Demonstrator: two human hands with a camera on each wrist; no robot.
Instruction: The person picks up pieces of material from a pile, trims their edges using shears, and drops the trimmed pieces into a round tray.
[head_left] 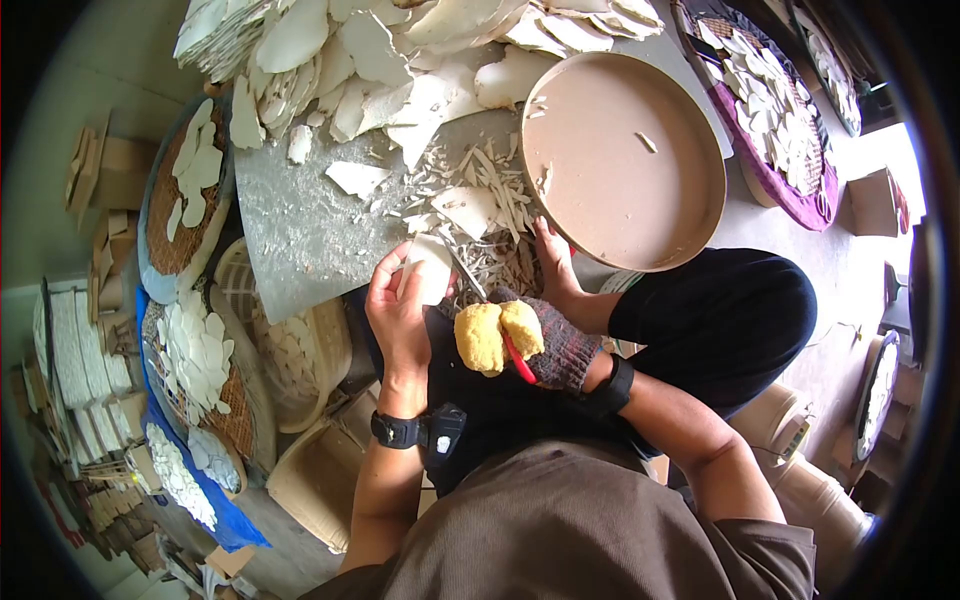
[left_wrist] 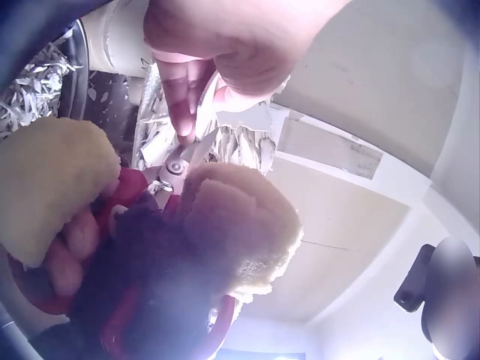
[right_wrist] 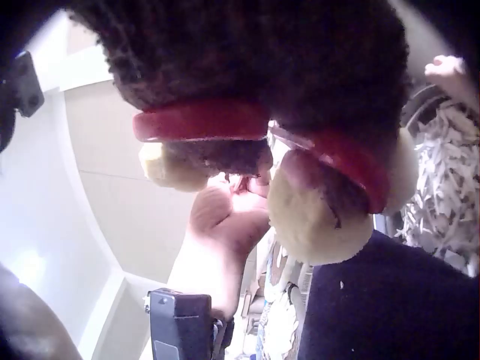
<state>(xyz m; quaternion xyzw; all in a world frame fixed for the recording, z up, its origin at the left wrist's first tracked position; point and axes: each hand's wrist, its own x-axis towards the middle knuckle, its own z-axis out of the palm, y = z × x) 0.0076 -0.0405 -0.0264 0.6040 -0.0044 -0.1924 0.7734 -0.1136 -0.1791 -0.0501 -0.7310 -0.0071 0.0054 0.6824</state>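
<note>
My left hand (head_left: 398, 318) pinches a thin, flat white slice (head_left: 430, 270) between thumb and fingers, above the near edge of the metal worktop. My right hand (head_left: 568, 345), in a dark knitted glove, grips red-handled scissors (left_wrist: 175, 168). Yellow foam padding (head_left: 480, 340) is wrapped around the handle loops. In the head view the blades point up and left, right beside the slice. The left wrist view shows the blades parted, their tips close to the left fingers. From the right wrist, the red handles (right_wrist: 199, 121) show across the gloved fingers.
Large white slices (head_left: 380, 50) are heaped at the worktop's (head_left: 300, 230) back. Cut strips (head_left: 480, 170) lie in front of them, near a bare foot (head_left: 562, 275). A round tan tray (head_left: 620, 150) stands at right. Baskets of slices (head_left: 195, 350) line the left side.
</note>
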